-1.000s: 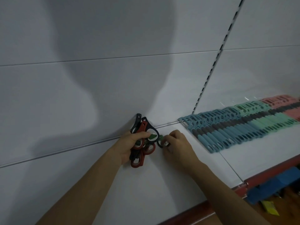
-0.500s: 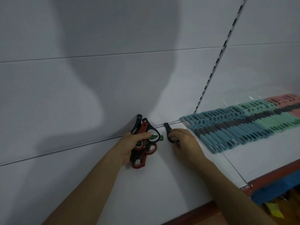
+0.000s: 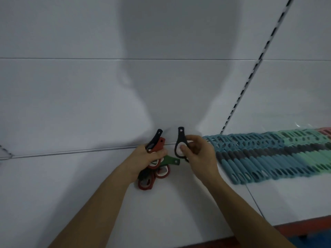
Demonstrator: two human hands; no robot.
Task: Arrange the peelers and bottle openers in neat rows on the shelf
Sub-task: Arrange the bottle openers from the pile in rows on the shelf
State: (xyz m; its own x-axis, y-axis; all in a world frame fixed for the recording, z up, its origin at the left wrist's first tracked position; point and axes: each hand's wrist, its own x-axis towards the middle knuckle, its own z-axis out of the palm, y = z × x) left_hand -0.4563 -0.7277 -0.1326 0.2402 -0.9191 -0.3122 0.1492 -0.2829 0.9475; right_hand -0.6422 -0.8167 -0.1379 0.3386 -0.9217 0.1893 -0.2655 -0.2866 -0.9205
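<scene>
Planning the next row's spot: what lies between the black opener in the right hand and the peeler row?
Only the right hand itself, gripping the black opener; the peeler row begins right beside it, per the head view.

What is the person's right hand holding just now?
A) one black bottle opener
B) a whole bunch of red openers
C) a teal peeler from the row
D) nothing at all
A: the right hand pinches a single black bottle opener with its handle pointing up, while the left hand grips the bunch of openers.
</scene>
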